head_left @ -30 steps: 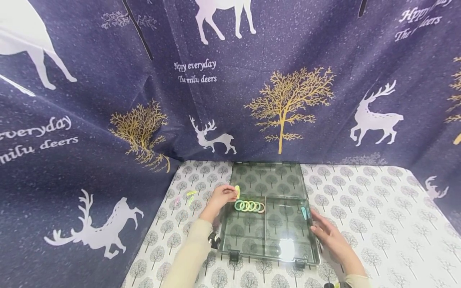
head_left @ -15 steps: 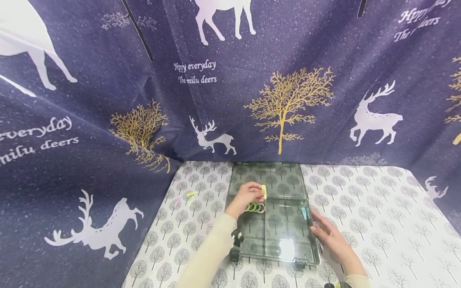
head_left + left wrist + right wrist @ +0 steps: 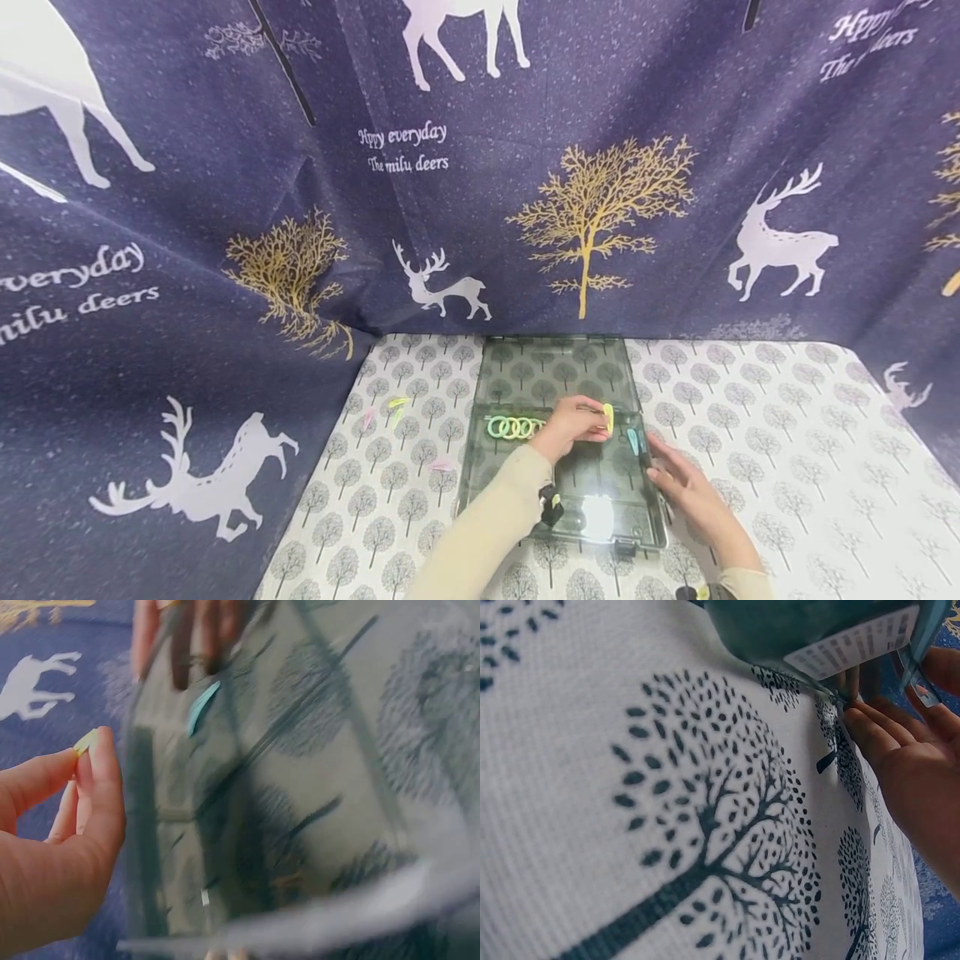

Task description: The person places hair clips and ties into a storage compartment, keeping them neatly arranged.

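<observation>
My left hand [image 3: 573, 425] pinches a yellow hair clip [image 3: 608, 418] between thumb and fingertips, over the right compartment of a clear grey-green plastic box [image 3: 467, 479]. In the left wrist view only a bit of the clip [image 3: 88, 742] shows past the fingertips. Blue hair clips [image 3: 633, 442] lie in that compartment by the right wall. A row of pastel rings [image 3: 501, 428] lies in the left compartment, its right end behind my left hand. My right hand [image 3: 690, 496] rests against the box's outer right side, its fingers extended along the wall in the right wrist view.
The box's lid [image 3: 555, 367] lies folded back behind it. On the tree-print cloth to the left are yellow-green clips [image 3: 398, 403], a pink clip [image 3: 368, 417] and another pink clip [image 3: 440, 467]. A dark blue deer-print curtain [image 3: 480, 208] hangs at the back.
My left hand has carried the yellow hair clip rightward from the box's left side, across the rings, to the right compartment. My right hand stays at the box's side.
</observation>
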A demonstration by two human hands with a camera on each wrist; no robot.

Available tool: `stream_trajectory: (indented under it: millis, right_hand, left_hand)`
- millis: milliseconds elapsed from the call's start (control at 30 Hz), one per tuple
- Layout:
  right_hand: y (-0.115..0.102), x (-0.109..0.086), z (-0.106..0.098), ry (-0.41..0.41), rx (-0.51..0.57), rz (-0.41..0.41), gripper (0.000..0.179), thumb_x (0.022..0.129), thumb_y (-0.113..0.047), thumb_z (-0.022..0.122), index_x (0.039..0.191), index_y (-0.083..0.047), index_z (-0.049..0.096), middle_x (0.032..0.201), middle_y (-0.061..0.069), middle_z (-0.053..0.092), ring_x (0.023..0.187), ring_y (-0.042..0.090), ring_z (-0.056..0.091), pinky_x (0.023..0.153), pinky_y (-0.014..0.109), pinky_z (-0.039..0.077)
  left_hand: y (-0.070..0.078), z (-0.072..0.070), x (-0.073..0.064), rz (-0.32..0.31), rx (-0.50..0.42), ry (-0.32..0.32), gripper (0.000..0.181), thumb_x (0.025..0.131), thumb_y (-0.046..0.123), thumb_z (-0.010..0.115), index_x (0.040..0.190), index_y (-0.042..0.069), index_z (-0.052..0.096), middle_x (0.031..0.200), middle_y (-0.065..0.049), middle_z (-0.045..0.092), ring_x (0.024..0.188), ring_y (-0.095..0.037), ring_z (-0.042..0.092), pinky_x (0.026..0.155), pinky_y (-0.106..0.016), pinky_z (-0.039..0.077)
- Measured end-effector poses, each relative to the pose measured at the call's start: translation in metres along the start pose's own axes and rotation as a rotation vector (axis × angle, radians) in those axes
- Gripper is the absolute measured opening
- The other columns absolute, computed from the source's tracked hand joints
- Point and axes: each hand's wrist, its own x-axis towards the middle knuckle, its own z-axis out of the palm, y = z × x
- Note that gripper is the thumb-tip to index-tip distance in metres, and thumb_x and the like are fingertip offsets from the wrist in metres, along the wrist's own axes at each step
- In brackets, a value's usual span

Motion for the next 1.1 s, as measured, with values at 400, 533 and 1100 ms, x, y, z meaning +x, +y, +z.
stream_trajectory:
  millis: [400, 533, 1100]
  right_hand:
    - [-0.002, -0.001, 0.000, -0.002, 0.025, -0.019, 0.064, 0.099, -0.021, 0.052, 0.153, -0.008, 0.020, 0.157, 0.024, 0.011, 0.138, 0.052, 0.016, 0.106, 0.062, 0.031]
    - [-0.001, -0.001, 0.000, 0.002, 0.024, -0.012, 0.065, 0.099, -0.022, 0.053, 0.153, -0.009, 0.020, 0.158, 0.024, 0.010, 0.138, 0.051, 0.018, 0.107, 0.061, 0.031]
    - [0.001, -0.003, 0.002, 0.009, 0.032, -0.055, 0.062, 0.099, -0.016, 0.052, 0.152, -0.006, 0.022, 0.156, 0.025, 0.013, 0.135, 0.048, 0.029, 0.104, 0.058, 0.040]
  left_hand:
    - [-0.015, 0.041, 0.003, -0.084, 0.123, 0.148, 0.020, 0.073, -0.021, 0.062, 0.085, -0.006, 0.064, 0.074, -0.020, 0.068, 0.067, -0.028, 0.070, 0.062, -0.031, 0.063]
    - [-0.018, 0.047, 0.009, -0.105, 0.111, 0.203, 0.020, 0.071, -0.024, 0.062, 0.079, -0.006, 0.062, 0.071, -0.021, 0.067, 0.063, -0.027, 0.070, 0.057, -0.029, 0.062]
    - [-0.025, 0.056, 0.019, -0.135, 0.176, 0.381, 0.023, 0.063, -0.024, 0.066, 0.064, -0.003, 0.054, 0.053, -0.013, 0.058, 0.061, -0.033, 0.070, 0.050, -0.026, 0.060]
